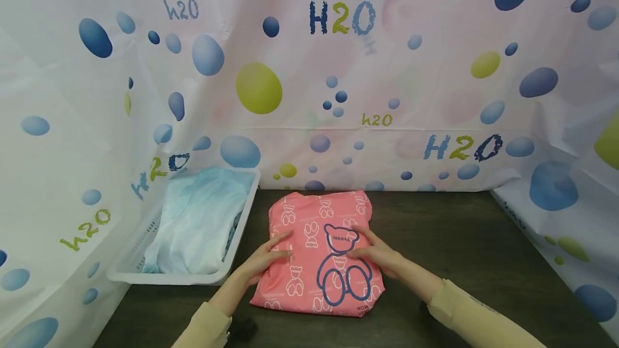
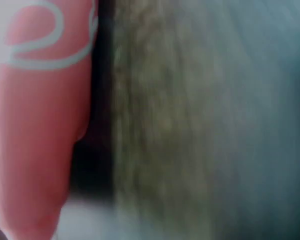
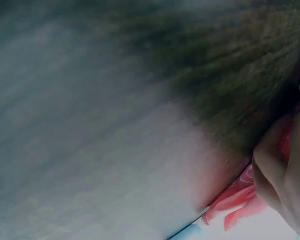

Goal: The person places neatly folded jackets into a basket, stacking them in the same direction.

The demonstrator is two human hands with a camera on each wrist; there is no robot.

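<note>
A folded pink garment [image 1: 314, 273] printed with white bears and one large blue-outlined bear lies on the dark table. From its left side my left hand [image 1: 266, 256] grips it, with two digits showing on top. My right hand [image 1: 379, 254] holds the opposite side, two digits likewise lying over the print. The other fingers are mostly hidden at the sides. In the left wrist view the garment's edge [image 2: 39, 135] runs down the left. The right wrist view catches bent fingers [image 3: 275, 165] against pink fabric [image 3: 237, 202].
A white plastic basket [image 1: 227, 270] stands left of the garment, with light-blue tie-dyed cloth [image 1: 198, 219] inside. Dark wooden table [image 1: 445, 230] extends to the right. A white sheet [image 1: 411, 69] with coloured drops and H2O lettering hangs behind and along both sides.
</note>
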